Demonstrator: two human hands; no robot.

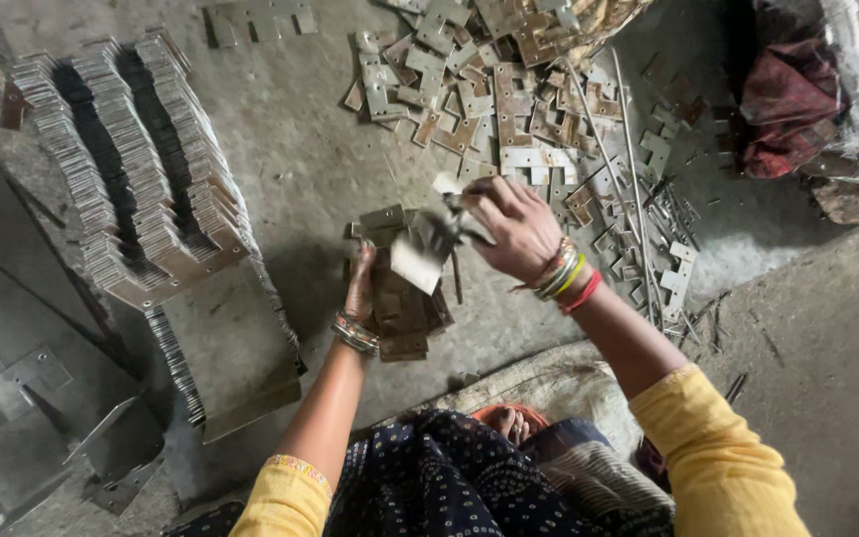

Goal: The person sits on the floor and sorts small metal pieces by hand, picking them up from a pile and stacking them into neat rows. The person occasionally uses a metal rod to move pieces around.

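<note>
My right hand [515, 227] is closed around a small notched metal plate [428, 251] and holds it just above a low stack of similar rusty metal plates [402, 310] on the floor. My left hand [360, 283] rests on the left side of that stack, fingers pointing away from me. Both wrists carry bangles. A large loose heap of the same notched plates [489, 94] lies just beyond my right hand.
Long neat rows of stacked plates [121, 164] fill the left, leaning on flat metal sheets [22, 428]. Thin metal rods [628, 149] lie by the heap at right. A dark red cloth bundle [787, 94] sits at top right. I sit on a sack [559, 383].
</note>
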